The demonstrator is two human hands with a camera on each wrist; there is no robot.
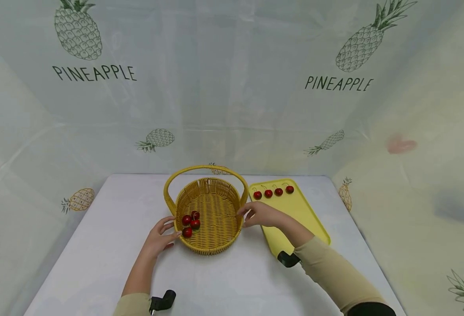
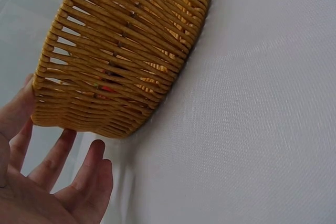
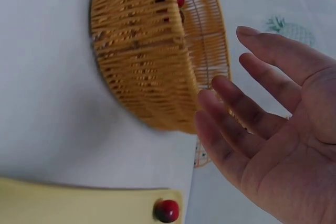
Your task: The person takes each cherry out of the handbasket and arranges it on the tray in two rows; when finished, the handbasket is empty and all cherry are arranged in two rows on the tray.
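A yellow woven basket with a tall arched handle stands on the table. Several red cherries lie inside it, on its left side. At the basket's left rim, my left hand holds the edge, thumb on the rim and fingers against the outer wall, as the left wrist view shows. By the right rim is my right hand, its fingers spread and loosely bent in the right wrist view; whether the fingertips touch the rim I cannot tell. Nothing shows in its palm.
Right of the basket lies a yellow tray, with several stemmed cherries lined up along its far end. My right forearm crosses over the tray. The white table meets a pineapple-printed sheet at the back and sides.
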